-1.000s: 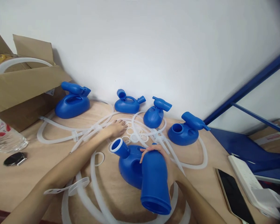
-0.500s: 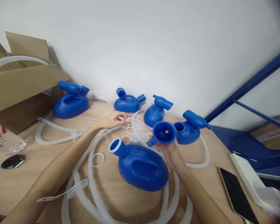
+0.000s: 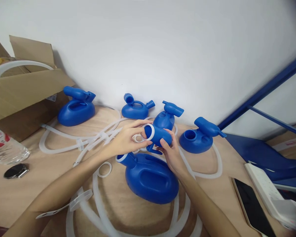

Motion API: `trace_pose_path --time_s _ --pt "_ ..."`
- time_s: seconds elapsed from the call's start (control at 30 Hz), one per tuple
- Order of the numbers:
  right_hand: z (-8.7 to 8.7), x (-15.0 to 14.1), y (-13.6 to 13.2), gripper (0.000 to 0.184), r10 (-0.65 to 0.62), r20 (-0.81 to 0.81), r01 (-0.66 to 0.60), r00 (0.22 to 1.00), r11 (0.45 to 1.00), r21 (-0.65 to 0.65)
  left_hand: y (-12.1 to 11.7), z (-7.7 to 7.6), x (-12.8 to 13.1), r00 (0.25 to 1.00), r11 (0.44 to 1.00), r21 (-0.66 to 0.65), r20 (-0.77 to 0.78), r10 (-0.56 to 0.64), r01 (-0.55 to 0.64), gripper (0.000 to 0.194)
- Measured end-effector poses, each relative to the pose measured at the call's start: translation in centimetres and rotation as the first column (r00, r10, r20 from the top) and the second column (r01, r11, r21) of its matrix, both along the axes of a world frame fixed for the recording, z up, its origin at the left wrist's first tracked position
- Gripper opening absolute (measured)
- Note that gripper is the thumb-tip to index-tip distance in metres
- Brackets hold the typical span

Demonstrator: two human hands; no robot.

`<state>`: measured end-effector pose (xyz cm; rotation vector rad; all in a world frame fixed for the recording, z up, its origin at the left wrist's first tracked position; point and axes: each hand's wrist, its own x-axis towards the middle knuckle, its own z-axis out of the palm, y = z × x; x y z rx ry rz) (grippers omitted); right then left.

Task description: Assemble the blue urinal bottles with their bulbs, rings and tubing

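My right hand [image 3: 172, 151] is closed around a blue plastic spout piece [image 3: 162, 136], which points to the left. A white ring [image 3: 152, 132] sits at its round mouth, pinched between the thumb and fingers of my left hand [image 3: 128, 137]; I cannot tell whether it is fully seated. Just below both hands, a blue urinal bottle [image 3: 151, 179] lies on the table, a white ring around its neck. Loose white rings [image 3: 138, 138] are partly hidden behind my left fingers. Another white ring [image 3: 105, 169] lies flat left of the bottle.
More blue bottles [image 3: 76, 112] stand along the wall. Clear tubing [image 3: 98, 204] loops over the table [image 3: 138, 217]. An open cardboard box [image 3: 27, 95], a water bottle [image 3: 7, 148] and a dark round object [image 3: 16, 171] are left; a phone [image 3: 253, 205] and power strip [image 3: 263, 187] right.
My left hand has come from the pile of rings to the spout piece, bringing a white ring. My right hand has turned the piece's mouth from facing me to the left.
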<state>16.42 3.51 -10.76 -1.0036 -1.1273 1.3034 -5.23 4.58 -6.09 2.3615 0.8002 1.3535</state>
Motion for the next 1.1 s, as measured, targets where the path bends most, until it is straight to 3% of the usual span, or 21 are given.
trace_pose_path --time_s 0.1,0.17,0.23,0.37,0.6,0.73,0.97,1.03,1.1 --pt "0.0 0.4 -0.2 0.065 0.003 0.011 -0.003 1.000 1.000 0.005 -0.1 -0.3 0.2 0.999 0.998 -0.055 0.033 -0.003 0.005 0.021" --pt "0.0 0.6 -0.4 0.066 0.002 0.031 -0.003 1.000 1.000 0.016 -0.2 -0.4 0.2 0.997 0.995 -0.092 0.074 -0.016 0.023 0.046" --pt "0.2 0.6 -0.6 0.067 -0.003 0.061 0.001 0.998 1.000 0.031 -0.4 -0.5 0.0 1.000 0.995 -0.102 -0.006 -0.025 0.025 0.065" --pt "1.1 0.4 -1.5 0.065 0.030 0.120 -0.035 0.992 0.999 0.037 -1.1 -0.5 -0.2 0.968 0.996 -0.085 -0.251 -0.025 0.004 0.061" --pt "3.4 0.5 -3.2 0.064 -0.062 0.311 0.011 0.948 0.987 0.163 -2.0 0.4 0.1 0.967 0.991 0.055 -0.229 -0.109 0.125 0.066" --pt "3.6 0.7 -3.7 0.063 0.002 0.277 -0.033 0.961 0.994 0.109 -2.6 0.5 0.3 0.970 0.993 0.054 -0.227 -0.090 0.105 0.059" --pt "4.5 1.8 -3.7 0.064 0.100 0.306 -0.129 0.947 0.989 0.077 -2.8 0.5 0.0 0.953 0.986 0.119 -0.291 -0.080 0.119 0.067" --pt "4.6 2.3 -3.6 0.074 0.167 0.296 -0.190 0.940 0.980 0.051 -2.5 0.9 -0.6 0.942 0.987 0.121 -0.332 -0.056 0.101 0.065" --pt "4.5 2.9 -3.6 0.095 0.278 0.258 -0.291 0.925 0.957 0.014 -2.2 1.6 -1.4 0.922 0.988 0.132 -0.385 -0.027 0.084 0.061"
